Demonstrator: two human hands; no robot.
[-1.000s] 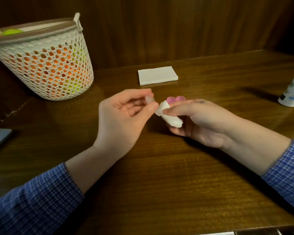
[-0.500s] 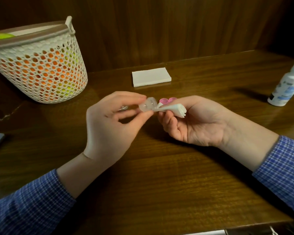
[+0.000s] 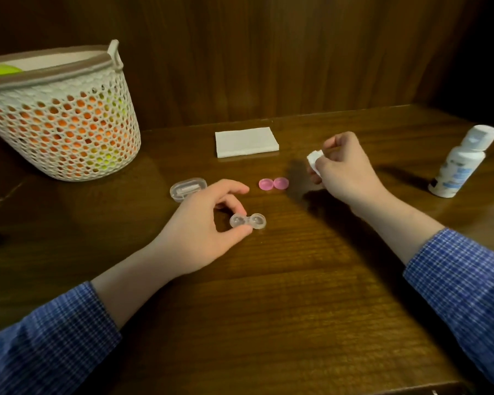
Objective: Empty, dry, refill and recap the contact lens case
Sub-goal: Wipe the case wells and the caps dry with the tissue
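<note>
head view: left hand [image 3: 200, 223] pinches the clear lens case [image 3: 247, 221] at its left well, low on the table [image 3: 268, 295].
right hand [image 3: 345, 166] is curled around a crumpled tissue [image 3: 314, 161], raised apart from the case. two pink caps [image 3: 273, 184] lie between the hands; bottle [image 3: 459, 163] stands far right.

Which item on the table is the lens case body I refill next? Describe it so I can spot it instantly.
Start at the white mesh basket at back left, then come forward to the left hand at the table's centre. The lens case is pinched in its fingertips: two joined clear round wells, uncapped, unlike the loose pink caps and the clear oblong box behind.
</note>
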